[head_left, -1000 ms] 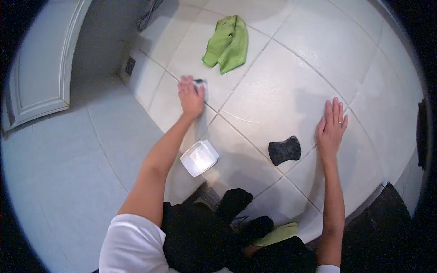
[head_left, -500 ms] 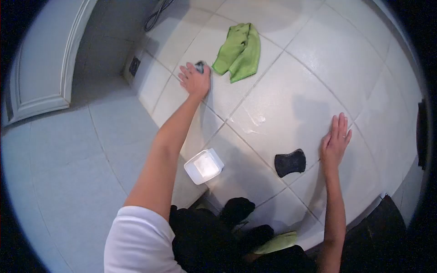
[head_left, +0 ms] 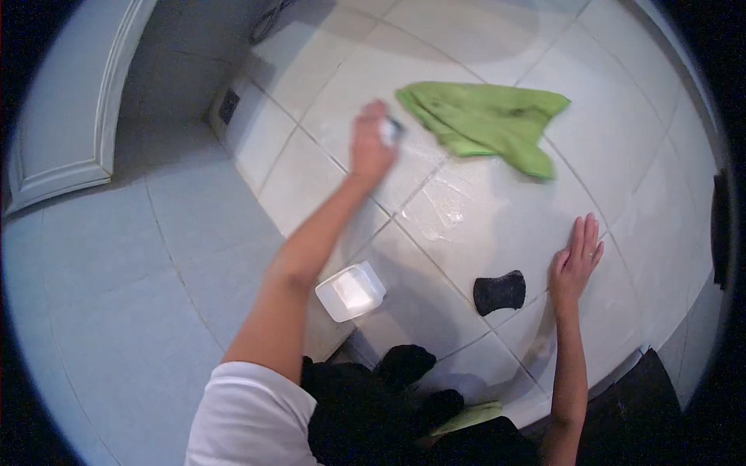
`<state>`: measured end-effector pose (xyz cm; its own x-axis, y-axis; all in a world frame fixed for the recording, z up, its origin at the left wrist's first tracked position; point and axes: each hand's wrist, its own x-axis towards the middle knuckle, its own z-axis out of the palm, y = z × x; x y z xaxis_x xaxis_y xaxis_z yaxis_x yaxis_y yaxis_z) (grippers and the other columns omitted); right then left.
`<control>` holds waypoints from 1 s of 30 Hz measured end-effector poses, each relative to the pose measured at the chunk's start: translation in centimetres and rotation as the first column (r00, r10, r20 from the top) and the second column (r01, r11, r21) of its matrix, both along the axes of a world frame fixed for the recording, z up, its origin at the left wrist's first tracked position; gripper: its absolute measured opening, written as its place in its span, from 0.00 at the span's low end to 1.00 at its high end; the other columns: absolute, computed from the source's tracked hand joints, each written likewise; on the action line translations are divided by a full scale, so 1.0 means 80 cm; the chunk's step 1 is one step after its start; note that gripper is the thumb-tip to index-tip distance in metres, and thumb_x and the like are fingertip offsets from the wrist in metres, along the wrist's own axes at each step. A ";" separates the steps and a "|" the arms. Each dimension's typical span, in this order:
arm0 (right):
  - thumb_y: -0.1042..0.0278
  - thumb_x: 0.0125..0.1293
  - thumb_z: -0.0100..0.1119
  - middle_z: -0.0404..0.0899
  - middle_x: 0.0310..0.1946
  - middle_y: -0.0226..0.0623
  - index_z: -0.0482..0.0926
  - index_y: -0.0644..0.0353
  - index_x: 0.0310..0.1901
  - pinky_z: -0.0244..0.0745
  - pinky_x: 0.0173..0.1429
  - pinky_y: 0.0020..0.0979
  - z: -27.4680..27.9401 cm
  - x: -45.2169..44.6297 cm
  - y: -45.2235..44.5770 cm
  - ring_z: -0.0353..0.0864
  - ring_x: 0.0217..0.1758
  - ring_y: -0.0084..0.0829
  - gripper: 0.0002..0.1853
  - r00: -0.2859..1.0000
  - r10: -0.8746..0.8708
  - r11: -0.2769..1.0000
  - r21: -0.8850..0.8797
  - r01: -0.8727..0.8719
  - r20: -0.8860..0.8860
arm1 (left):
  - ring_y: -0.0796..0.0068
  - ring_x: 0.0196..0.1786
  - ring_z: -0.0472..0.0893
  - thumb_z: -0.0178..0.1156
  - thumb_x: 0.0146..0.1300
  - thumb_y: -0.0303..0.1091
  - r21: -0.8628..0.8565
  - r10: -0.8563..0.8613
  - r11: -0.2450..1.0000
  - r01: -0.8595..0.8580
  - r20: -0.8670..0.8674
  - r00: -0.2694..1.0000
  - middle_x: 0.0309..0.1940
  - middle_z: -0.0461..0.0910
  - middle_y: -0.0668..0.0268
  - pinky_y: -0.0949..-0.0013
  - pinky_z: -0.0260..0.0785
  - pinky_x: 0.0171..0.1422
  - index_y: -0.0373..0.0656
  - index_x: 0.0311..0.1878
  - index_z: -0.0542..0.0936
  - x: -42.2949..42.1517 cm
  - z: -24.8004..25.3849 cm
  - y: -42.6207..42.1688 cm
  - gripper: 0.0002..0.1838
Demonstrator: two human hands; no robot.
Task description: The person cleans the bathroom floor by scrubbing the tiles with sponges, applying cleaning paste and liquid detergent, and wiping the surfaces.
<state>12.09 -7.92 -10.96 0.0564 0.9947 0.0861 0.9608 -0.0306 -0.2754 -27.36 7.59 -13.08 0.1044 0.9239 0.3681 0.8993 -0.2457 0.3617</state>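
My left hand [head_left: 373, 144], smeared by motion, is closed around a small white-and-dark object [head_left: 392, 131] over the pale floor tiles. I cannot make out what kind of object it is. To its right, a wrinkled green cloth [head_left: 489, 120] with dark stains lies on the floor. Wet, shiny streaks [head_left: 443, 213] mark the tile below the cloth. My right hand [head_left: 573, 264] rests flat on the tiles at the right, fingers stretched out and holding nothing. Left of it lies a black sponge [head_left: 499, 293] with curved-in sides.
An open white plastic container [head_left: 351, 292] stands near the raised floor's edge, below my left forearm. A second green cloth [head_left: 474, 415] shows beside my knees. A lower bluish tiled floor [head_left: 116, 311] and a white door [head_left: 78, 93] are on the left.
The green cloth has shifted right and spread out wider. My left hand has moved right with the small object. My right hand stays flat on the tiles; the view has shifted slightly.
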 end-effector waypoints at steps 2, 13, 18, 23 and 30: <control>0.78 0.54 0.44 0.52 0.74 0.40 0.58 0.57 0.70 0.37 0.75 0.54 0.003 -0.004 -0.005 0.49 0.77 0.40 0.37 1.000 -0.009 1.000 -0.006 0.009 -0.023 | 0.47 0.62 0.68 0.62 0.48 0.25 -0.131 0.026 0.991 -0.029 -0.024 0.999 0.57 0.72 0.47 0.50 0.56 0.70 0.35 0.62 0.68 -0.032 0.016 0.001 0.34; 0.79 0.51 0.43 0.51 0.74 0.41 0.59 0.57 0.69 0.36 0.76 0.54 -0.003 0.003 -0.001 0.48 0.77 0.41 0.38 0.999 0.024 1.000 -0.014 -0.024 -0.030 | 0.52 0.69 0.64 0.66 0.48 0.36 -0.149 -0.217 0.963 0.226 0.073 0.973 0.63 0.68 0.53 0.44 0.52 0.71 0.45 0.64 0.69 0.005 -0.010 -0.016 0.35; 0.79 0.51 0.44 0.51 0.74 0.41 0.59 0.57 0.69 0.35 0.76 0.54 0.006 -0.005 -0.002 0.47 0.78 0.41 0.38 0.998 0.000 1.000 -0.017 -0.001 -0.070 | 0.43 0.76 0.44 0.50 0.61 0.61 -0.317 0.520 0.751 -0.579 -0.257 0.815 0.74 0.45 0.44 0.34 0.38 0.72 0.47 0.73 0.56 -0.062 0.022 0.077 0.42; 0.80 0.50 0.45 0.52 0.74 0.41 0.58 0.58 0.70 0.35 0.76 0.53 0.002 -0.004 0.000 0.47 0.78 0.40 0.39 0.999 -0.002 1.000 -0.011 0.002 -0.034 | 0.45 0.77 0.39 0.46 0.61 0.65 -0.284 0.441 0.827 -0.485 -0.205 0.874 0.74 0.42 0.43 0.34 0.35 0.73 0.46 0.73 0.55 0.024 -0.008 0.156 0.44; 0.79 0.50 0.44 0.52 0.74 0.42 0.58 0.58 0.69 0.35 0.76 0.53 0.002 -0.003 0.002 0.47 0.78 0.41 0.38 0.999 0.006 1.000 -0.023 -0.007 -0.045 | 0.48 0.74 0.52 0.59 0.55 0.57 -0.160 -0.512 0.856 0.492 -0.127 0.850 0.71 0.58 0.54 0.35 0.45 0.71 0.51 0.67 0.67 0.228 0.007 0.063 0.37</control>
